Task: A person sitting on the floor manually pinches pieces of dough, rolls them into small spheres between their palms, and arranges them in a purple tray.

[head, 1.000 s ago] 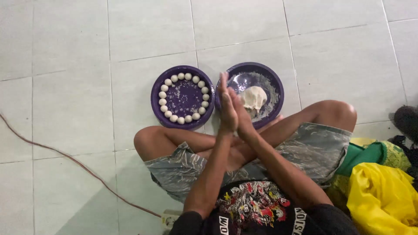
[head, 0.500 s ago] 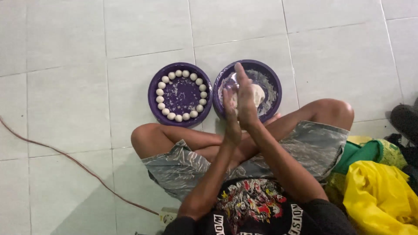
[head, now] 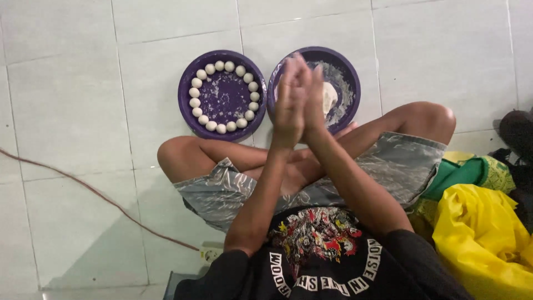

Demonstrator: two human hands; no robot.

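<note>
- White floor tiles fill the room, and a person sits cross-legged on them.
- Two round purple plates lie on the floor just past the knees, side by side and almost touching.
- One purple plate is on the person's left. It has a ring of small white dough balls around its edge, and its middle is bare but dusty with flour.
- Another purple plate is on the right. It holds a pale lump of dough and smears of flour.
- Both hands are pressed flat together, palm to palm, with the fingers straight and pointing away from the body.
- Left hand and right hand hang above the near-left rim of the plate with the lump.
- I cannot tell if a bit of dough is between the palms, because the hands hide that spot.
- That lump lies just to the right of the fingers and lower down, so the right hand is the nearer one.
- The ring of balls lies to the left of the hands, nearer the left hand.
- A thin brown cord runs over the tiles on the left.
- Yellow cloth and green cloth lie in a heap by the right knee.
</note>
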